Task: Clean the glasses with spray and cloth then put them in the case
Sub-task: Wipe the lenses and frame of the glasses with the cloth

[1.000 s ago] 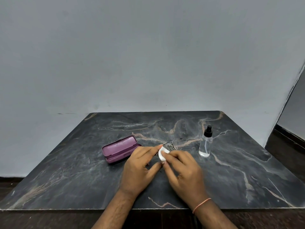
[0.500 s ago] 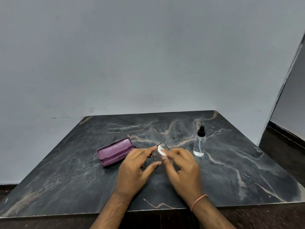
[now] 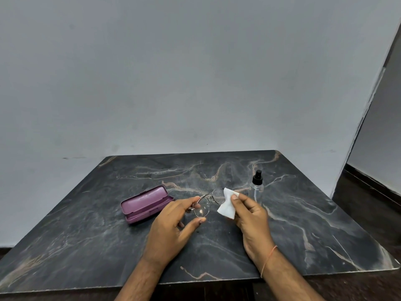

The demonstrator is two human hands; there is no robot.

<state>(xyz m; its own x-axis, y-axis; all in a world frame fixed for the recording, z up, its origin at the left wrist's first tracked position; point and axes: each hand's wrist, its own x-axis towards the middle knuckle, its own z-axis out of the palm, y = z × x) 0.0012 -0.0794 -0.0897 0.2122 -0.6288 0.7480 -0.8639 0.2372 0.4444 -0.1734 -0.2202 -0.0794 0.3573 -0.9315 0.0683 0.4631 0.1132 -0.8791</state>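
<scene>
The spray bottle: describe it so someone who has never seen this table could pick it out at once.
On the dark marble table, look at the far right part, just beyond the right hand that holds the white cloth. The spray bottle stands upright there. It is the only clear thing with a black pump top; the purple case lies open far to its left.

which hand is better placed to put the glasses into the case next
Left. The left hand already holds the glasses, and the open case lies on its side. The right hand holds the cloth.
</scene>
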